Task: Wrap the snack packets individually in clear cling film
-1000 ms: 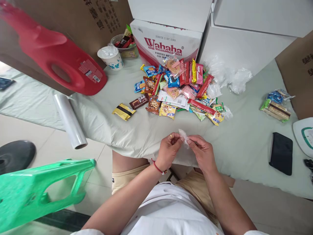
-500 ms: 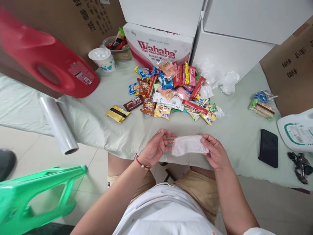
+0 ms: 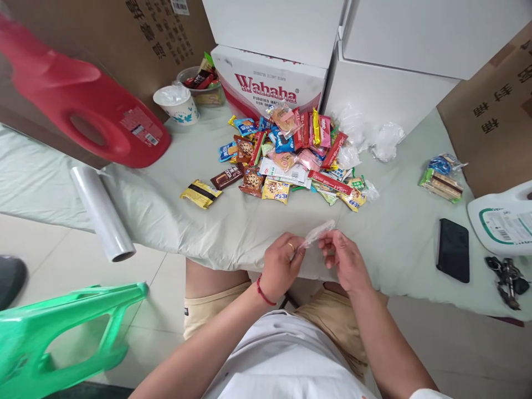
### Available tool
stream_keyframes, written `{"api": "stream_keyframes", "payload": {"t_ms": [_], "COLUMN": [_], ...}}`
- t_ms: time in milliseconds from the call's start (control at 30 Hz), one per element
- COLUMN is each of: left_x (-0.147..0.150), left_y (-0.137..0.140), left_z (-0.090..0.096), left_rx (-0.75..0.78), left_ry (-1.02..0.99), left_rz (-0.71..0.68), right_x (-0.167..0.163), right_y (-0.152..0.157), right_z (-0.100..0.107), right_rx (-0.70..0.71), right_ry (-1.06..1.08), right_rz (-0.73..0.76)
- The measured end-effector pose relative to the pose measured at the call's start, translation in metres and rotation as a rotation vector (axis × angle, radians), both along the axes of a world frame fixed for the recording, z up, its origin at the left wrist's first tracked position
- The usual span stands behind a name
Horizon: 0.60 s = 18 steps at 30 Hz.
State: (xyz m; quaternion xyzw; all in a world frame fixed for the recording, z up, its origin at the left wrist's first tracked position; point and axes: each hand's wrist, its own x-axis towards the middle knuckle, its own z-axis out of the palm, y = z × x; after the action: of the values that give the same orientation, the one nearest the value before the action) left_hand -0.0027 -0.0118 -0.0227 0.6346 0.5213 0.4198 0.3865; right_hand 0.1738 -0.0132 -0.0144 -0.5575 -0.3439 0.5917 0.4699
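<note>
1. The left hand [image 3: 282, 267] pinches the clear plastic piece [image 3: 319, 232] at its near-left end, with closed grip.
2. From there its long axis goes far-right, above the table [image 3: 233, 235].
3. The right hand [image 3: 347, 261], partly open, is nearer the far end; touching, I cannot tell.

The left hand [image 3: 281, 266], spread half a second earlier, pinched the clear plastic [image 3: 319, 233], which narrowed from broad strip to slanted sliver just below frame centre.
</note>
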Motion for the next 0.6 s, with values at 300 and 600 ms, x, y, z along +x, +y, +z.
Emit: {"api": "stream_keyframes", "payload": {"t_ms": [300,600], "left_x": [0.011,0.005], "left_y": [-0.006,0.009], "left_z": [0.004,0.000], "left_rx": [-0.116,-0.451], "left_ry": [-0.127,-0.503], "left_rz": [-0.086,0.109], "right_x": [-0.014,0.018], "right_y": [0.003,0.003], "right_z": [-0.009,-0.007], "right_rx": [0.134,0.065], "right_ry": [-0.037,-0.026], "right_rz": [0.141,0.032]}}
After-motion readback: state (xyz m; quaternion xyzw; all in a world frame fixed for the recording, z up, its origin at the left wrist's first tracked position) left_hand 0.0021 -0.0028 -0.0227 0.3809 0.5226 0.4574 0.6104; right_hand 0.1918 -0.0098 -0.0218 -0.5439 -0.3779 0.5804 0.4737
